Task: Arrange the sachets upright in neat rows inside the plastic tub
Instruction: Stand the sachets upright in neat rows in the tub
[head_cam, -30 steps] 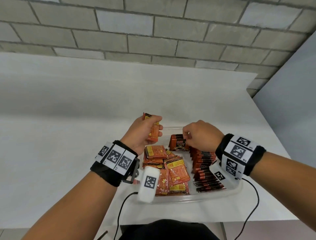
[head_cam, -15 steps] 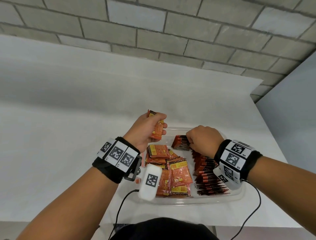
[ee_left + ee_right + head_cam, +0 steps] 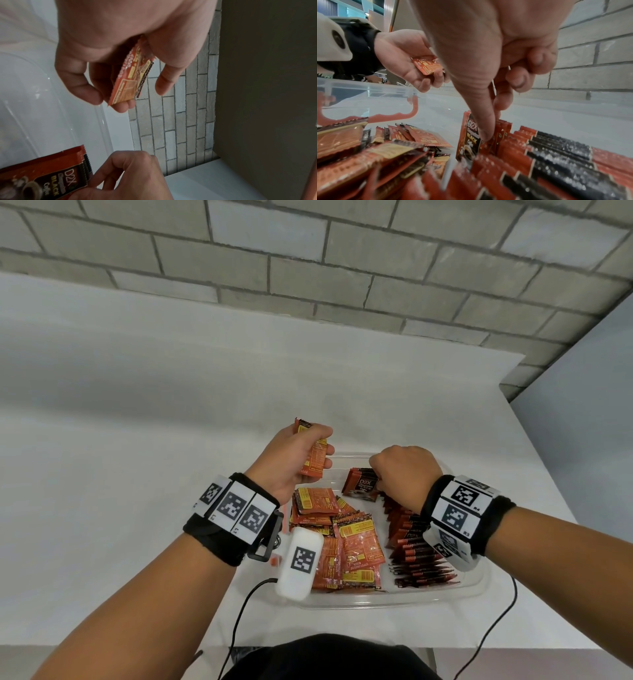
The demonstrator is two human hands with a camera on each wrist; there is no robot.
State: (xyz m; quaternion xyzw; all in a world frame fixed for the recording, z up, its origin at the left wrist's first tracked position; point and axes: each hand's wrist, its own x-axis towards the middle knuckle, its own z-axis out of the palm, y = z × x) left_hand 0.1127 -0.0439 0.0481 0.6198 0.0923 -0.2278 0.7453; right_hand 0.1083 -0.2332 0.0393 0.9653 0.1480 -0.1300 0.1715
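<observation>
A clear plastic tub sits on the white table. My left hand grips a small stack of orange sachets above the tub's far left corner. My right hand pinches a few dark "D2X Black Coffee" sachets at the far end of the upright row along the tub's right side; thumb in front, fingers behind. Loose sachets lie flat in a pile in the tub's left half.
The white table stretches left and far. A grey brick wall stands behind it and a grey panel on the right. Cables hang from my wrist units over the near table edge.
My right hand has tilted the pinched sachets from leaning toward more upright at the row's far end. The left hand keeps its stack raised, almost still.
</observation>
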